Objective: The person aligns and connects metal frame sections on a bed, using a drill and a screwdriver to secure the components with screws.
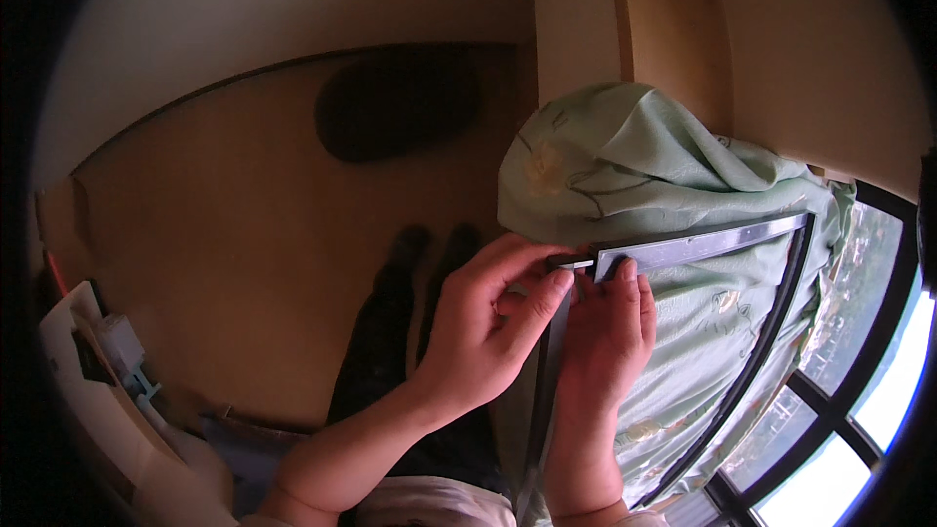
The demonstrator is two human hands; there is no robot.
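Note:
A grey metal bar lies across the pale green flowered cloth, part of a rectangular frame. My right hand grips its left end, thumb on top. Beside that end, my left hand pinches a small dark piece with a light edge, perhaps a corner connector; its exact shape is partly covered by the fingers. Another side of the frame, a dark bar, runs down from under my hands toward my body. At the right, a long dark side bar joins the grey bar at its far corner.
The green cloth covers a raised surface in folds. Windows with dark frames are on the right. A dark oval object rests on the brown floor. White furniture stands at lower left.

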